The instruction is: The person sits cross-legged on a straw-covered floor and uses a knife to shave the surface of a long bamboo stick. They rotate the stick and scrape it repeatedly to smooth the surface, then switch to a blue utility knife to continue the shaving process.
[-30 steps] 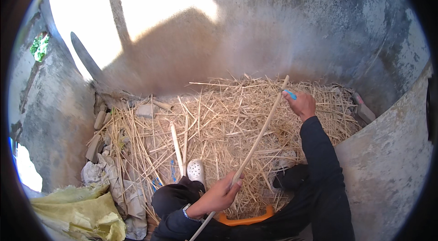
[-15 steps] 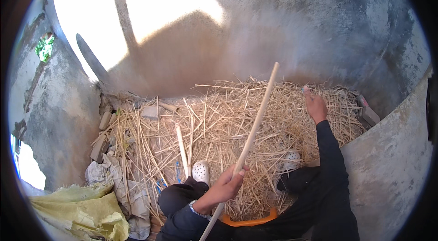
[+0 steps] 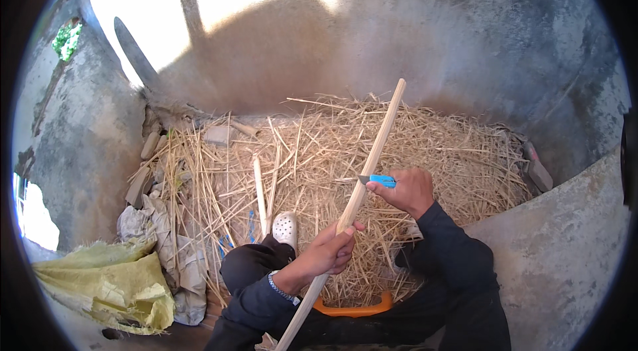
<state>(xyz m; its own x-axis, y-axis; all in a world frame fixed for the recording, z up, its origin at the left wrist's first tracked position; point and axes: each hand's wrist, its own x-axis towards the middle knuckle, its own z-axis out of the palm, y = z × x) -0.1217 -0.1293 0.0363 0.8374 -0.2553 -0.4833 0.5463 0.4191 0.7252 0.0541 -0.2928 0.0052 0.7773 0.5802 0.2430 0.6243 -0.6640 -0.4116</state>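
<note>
1. Head view, the hold: the left hand (image 3: 329,251) is closed around a long pale wooden stick (image 3: 362,188) in its lower part, near the person's knees. The stick slants from the near lower edge up and away, and its far tip stands over the straw heap (image 3: 458,152).

2. Head view, the cutting hand: the right hand (image 3: 409,190) is closed on a small knife with a blue handle (image 3: 379,181). The blade points left and meets the stick's right side just above the left hand.

3. Judgement on the step: this looks like shaving or peeling the stick. It is best done with strokes running away from the body, toward the far tip, and with a shallow blade angle so that thin strips come off.

4. Safety, also a judgement: the left thumb and fingers sit close below the blade. Keeping them behind the edge, never ahead of it, would lower the risk of a slip cutting them.

5. Surroundings: a pale perforated clog (image 3: 286,228) shows at the near edge of the straw, a yellow-green woven sack (image 3: 109,281) lies at the near left, and an orange curved object (image 3: 355,310) lies partly hidden under the person's arms. Rough concrete walls (image 3: 558,264) ring the spot.
</note>
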